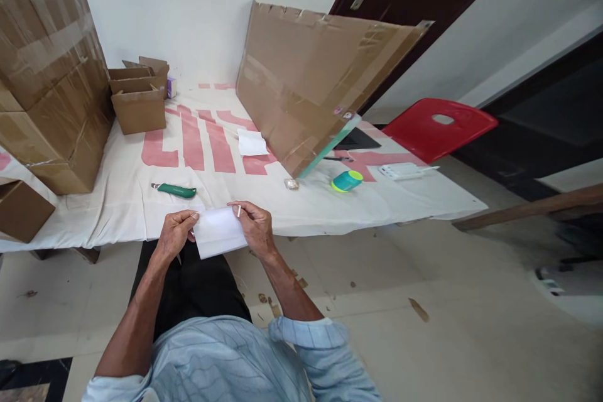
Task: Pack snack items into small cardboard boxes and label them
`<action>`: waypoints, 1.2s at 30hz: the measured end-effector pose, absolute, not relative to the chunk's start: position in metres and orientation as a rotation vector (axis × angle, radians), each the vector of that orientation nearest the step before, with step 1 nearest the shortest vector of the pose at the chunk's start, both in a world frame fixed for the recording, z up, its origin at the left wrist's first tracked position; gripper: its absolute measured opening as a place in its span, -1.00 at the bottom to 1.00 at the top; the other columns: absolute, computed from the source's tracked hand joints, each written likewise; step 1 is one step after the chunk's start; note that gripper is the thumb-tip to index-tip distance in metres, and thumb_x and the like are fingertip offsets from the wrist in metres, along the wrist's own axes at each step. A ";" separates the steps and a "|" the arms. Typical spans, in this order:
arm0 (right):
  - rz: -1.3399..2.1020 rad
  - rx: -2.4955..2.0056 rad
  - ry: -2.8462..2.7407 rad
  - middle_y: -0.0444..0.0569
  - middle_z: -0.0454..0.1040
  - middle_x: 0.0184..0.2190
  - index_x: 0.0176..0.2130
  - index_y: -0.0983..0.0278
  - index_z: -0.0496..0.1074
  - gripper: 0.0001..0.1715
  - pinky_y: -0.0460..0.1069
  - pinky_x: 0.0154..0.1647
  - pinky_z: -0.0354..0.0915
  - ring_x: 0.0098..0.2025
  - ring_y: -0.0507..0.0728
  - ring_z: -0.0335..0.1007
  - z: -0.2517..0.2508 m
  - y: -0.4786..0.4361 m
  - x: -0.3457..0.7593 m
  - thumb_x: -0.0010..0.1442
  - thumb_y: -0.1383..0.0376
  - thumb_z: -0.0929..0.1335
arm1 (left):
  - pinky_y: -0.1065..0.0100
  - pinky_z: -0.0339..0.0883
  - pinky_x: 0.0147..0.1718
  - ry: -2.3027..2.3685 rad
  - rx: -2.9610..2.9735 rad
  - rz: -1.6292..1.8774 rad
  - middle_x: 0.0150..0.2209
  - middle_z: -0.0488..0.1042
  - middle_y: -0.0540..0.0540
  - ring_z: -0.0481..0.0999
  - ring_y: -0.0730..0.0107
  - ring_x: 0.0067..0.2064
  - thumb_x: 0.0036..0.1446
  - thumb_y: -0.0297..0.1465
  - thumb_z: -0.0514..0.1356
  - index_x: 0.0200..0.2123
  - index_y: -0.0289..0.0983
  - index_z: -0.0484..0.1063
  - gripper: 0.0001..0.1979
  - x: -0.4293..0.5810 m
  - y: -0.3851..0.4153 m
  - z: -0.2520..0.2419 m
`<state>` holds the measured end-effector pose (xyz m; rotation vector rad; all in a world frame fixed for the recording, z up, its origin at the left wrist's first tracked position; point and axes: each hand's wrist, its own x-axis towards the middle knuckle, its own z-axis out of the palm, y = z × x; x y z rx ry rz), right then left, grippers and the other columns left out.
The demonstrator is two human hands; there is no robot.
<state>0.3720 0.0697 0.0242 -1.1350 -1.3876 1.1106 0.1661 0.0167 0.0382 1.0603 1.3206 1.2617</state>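
A folded white sheet of paper (219,232) is stretched between my two hands at the front edge of the table. My left hand (178,232) pinches its left side, thumb on top. On the opposite side my right hand (254,226) grips the upper right corner, and a small white strip shows by its thumb. Just beyond the paper lies a green utility knife (174,190) on the cloth. Farther back, a small white paper piece (252,142) rests flat near the leaning cardboard.
Large taped cardboard boxes (51,88) stand at left, with small open cartons (139,103) beside them. A big cardboard sheet (315,75) leans at the back. Rightward are a teal and yellow roll (347,181), a white power strip (404,171) and a red chair (438,129).
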 end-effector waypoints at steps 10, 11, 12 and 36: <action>1.075 -1.156 -1.353 -0.09 0.45 -0.51 -0.21 0.31 0.70 -0.40 -0.03 -0.44 0.15 -0.46 0.07 0.20 0.021 0.068 0.373 0.22 -0.14 0.37 | 0.41 0.19 -0.50 1.270 1.099 1.294 -0.60 0.33 0.05 0.31 0.48 -0.54 0.04 0.03 0.38 -0.51 -0.28 0.47 -0.52 0.176 0.014 0.036; 1.061 -1.160 -1.348 -0.09 0.47 -0.49 -0.20 0.31 0.70 -0.40 -0.03 -0.43 0.17 -0.45 0.08 0.22 0.022 0.068 0.374 0.22 -0.13 0.37 | 0.42 0.17 -0.50 1.263 1.109 1.301 -0.60 0.32 0.05 0.28 0.49 -0.54 0.04 0.06 0.38 -0.53 -0.28 0.44 -0.50 0.178 0.014 0.035; 1.041 -1.162 -1.344 -0.08 0.50 -0.47 -0.18 0.31 0.70 -0.40 -0.03 -0.42 0.20 -0.43 0.09 0.25 0.022 0.068 0.375 0.22 -0.13 0.37 | 0.42 0.13 -0.51 1.263 1.124 1.303 -0.60 0.30 0.06 0.24 0.50 -0.54 0.04 0.07 0.39 -0.55 -0.28 0.41 -0.47 0.179 0.014 0.033; 1.300 -1.021 -1.424 0.02 0.64 -0.21 -0.14 0.21 0.59 -0.34 0.06 -0.14 0.46 -0.18 0.21 0.55 0.027 0.056 0.427 0.19 -0.29 0.45 | 0.43 0.15 -0.53 1.145 0.911 1.332 -0.60 0.39 0.03 0.26 0.53 -0.56 -0.11 -0.01 0.55 -0.54 -0.32 0.54 -0.51 0.177 0.011 0.036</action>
